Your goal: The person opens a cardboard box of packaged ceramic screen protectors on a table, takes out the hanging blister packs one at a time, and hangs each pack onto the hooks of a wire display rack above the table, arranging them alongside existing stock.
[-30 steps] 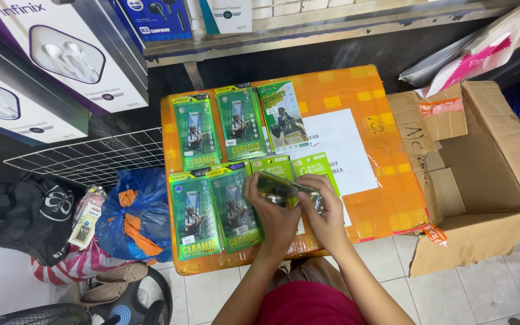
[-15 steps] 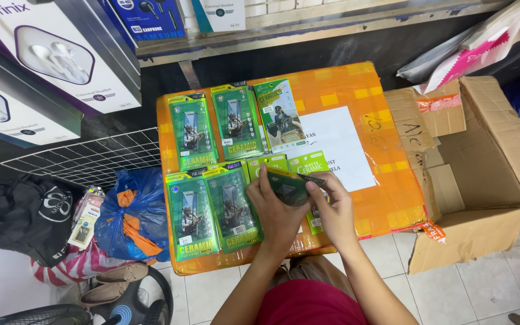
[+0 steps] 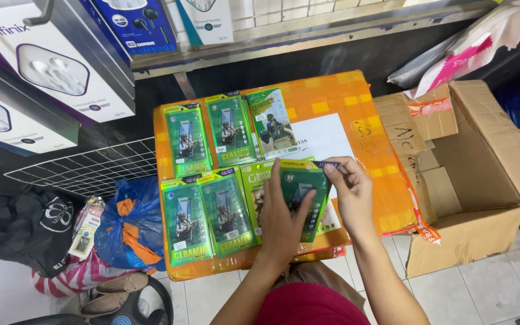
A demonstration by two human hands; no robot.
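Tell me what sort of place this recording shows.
Probably a phone-accessory shop or stockroom: boxed earphones hang above, green screen-protector packs cover an orange parcel, and an opened cardboard box sits alongside.

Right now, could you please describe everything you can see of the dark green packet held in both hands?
The dark green packet is a flat, glossy rectangular retail pack with a phone-shaped picture on its front and a dark hanging tab on top. It is tilted slightly, held just above the orange parcel and the lighter green packets. The left hand lies over its lower left side; the right hand pinches its top right corner.
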